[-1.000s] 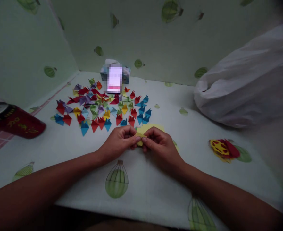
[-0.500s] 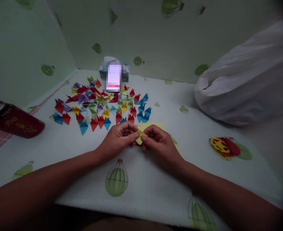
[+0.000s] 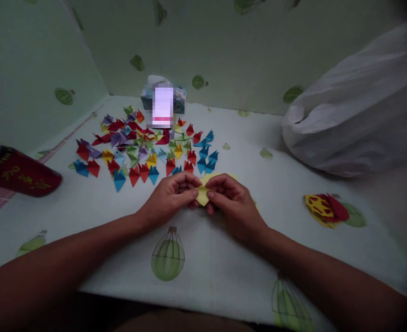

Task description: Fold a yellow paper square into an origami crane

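Between both hands is a small folded piece of yellow paper (image 3: 202,196), held just above the table. My left hand (image 3: 177,192) pinches its left edge between thumb and fingers. At its right edge, my right hand (image 3: 229,196) grips with the thumb on top and curled fingers behind. Partly hidden behind the right hand lie more pale yellow sheets (image 3: 213,176) on the table. Just beyond my hands spread many small folded paper birds (image 3: 143,172) in red, blue, yellow, green, purple and orange.
A dark red can (image 3: 20,170) stands at the left. Behind the birds, a lit phone (image 3: 162,107), blurred out, leans on a tissue box (image 3: 180,100). A white plastic bag (image 3: 355,115) bulges at the right, with red and yellow cut-outs (image 3: 322,209) before it.
The view has shifted slightly. Both hands keep hold of the yellow paper, whose face now lies a little flatter and wider between the thumbs.
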A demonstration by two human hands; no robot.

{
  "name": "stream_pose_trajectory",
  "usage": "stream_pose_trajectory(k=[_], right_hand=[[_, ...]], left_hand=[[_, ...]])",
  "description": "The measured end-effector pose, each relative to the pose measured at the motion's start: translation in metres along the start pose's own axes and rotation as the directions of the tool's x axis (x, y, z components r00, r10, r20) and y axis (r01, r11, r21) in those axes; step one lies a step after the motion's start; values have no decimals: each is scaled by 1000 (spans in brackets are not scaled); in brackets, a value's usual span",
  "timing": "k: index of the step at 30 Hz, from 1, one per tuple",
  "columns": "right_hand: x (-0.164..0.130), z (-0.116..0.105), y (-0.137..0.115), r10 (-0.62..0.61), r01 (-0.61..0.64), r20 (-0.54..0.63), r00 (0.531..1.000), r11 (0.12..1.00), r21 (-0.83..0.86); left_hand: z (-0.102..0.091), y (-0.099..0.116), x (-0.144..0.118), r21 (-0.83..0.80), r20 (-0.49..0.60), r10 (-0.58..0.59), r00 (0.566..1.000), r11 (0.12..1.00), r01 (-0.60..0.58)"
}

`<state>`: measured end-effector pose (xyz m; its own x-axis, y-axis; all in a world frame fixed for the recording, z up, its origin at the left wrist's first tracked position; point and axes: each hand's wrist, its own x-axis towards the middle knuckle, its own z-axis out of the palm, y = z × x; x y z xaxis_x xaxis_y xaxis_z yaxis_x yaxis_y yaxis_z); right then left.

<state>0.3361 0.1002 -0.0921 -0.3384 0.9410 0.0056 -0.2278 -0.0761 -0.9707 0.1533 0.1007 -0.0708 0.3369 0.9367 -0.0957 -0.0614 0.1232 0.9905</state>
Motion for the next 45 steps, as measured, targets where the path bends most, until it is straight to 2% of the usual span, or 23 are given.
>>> stream_pose_trajectory(k=[11,17,21,29,35,45], right_hand=[[-1,0,-1,-6,6,-11,1000,1000,-27],[-3,-1,-6,-115,113,3,993,968,-224],[-3,0,-8,-115,110,-2,993,954,-279],[-5,2,-6,-195,184,5,981,918,-350],[-4,1,-8,-162,150,-6,987,924,-352],[-3,2,-7,-180,161,-19,983,917,-364]], left_hand=[[0,-1,-1,-32,7,6,1000,999,-6],[1,-1,-3,8,15,4,1000,1000,-4],[3,0,-4,33,5,8,1000,999,-9],[4,1,-3,-18,10,-91,996,996,91],[5,2,-4,1,-1,-157,988,988,157],[5,3,-3,3,-1,-187,982,982,187]])
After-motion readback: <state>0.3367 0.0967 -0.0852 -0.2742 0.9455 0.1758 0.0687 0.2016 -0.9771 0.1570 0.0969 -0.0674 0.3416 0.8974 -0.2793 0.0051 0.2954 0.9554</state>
